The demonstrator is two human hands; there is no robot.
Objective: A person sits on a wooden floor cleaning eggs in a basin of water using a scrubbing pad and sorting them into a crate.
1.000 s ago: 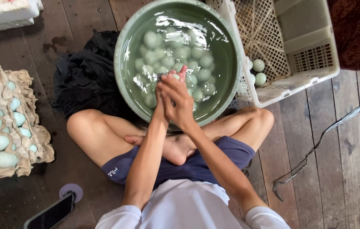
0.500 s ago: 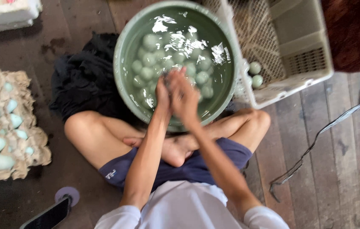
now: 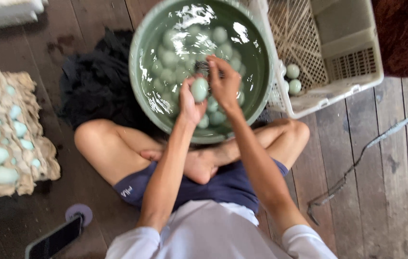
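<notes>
Our left hand point(image 3: 190, 100) held one egg point(image 3: 199, 89) over the basin point(image 3: 139, 62); right fingers point(image 3: 218, 72) rubbed it, best done gently above water.

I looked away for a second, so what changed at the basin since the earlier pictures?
A pale egg now shows between the hands, held by the left hand while the right hand works on it; earlier both hands were pressed together. The green basin, crate and egg tray stayed.

A home's rough plank floor point(image 3: 386, 192), with a water basin point(image 3: 139, 62), egg trays point(image 3: 7, 139) and a crate point(image 3: 338, 91)
</notes>
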